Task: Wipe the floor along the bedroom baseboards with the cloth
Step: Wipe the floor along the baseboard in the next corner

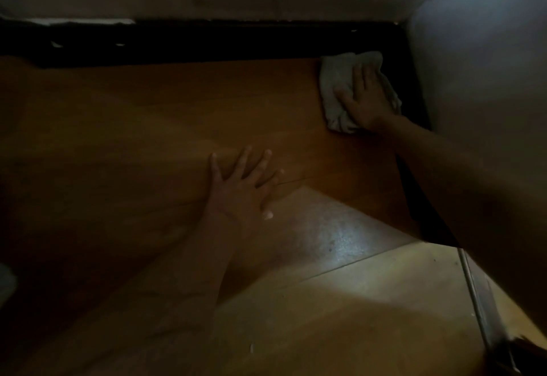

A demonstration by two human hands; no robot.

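The grey cloth (pixel 349 91) lies bunched on the wooden floor (pixel 148 139) in the far right corner, where the dark baseboard (pixel 207 41) under the back wall meets the one running along the right-hand wall (pixel 488 65); the right hand (pixel 367 100) presses flat on top of it, fingers straight and spread, pinning the cloth down rather than curling round it; the left hand (pixel 242 186) rests open on the bare boards nearer the camera, fingers splayed, holding nothing, apparently propping the body; judging from this, the wipe is at the corner, and the long stretch of floor beside the back baseboard to the left looks yet to be covered, though the dim light hides whether any of it is already clean; pale specks dot the baseboard's top edge at the left; a bright patch of light (pixel 340 257) falls on the near boards; nothing visible blocks the path along the wall.
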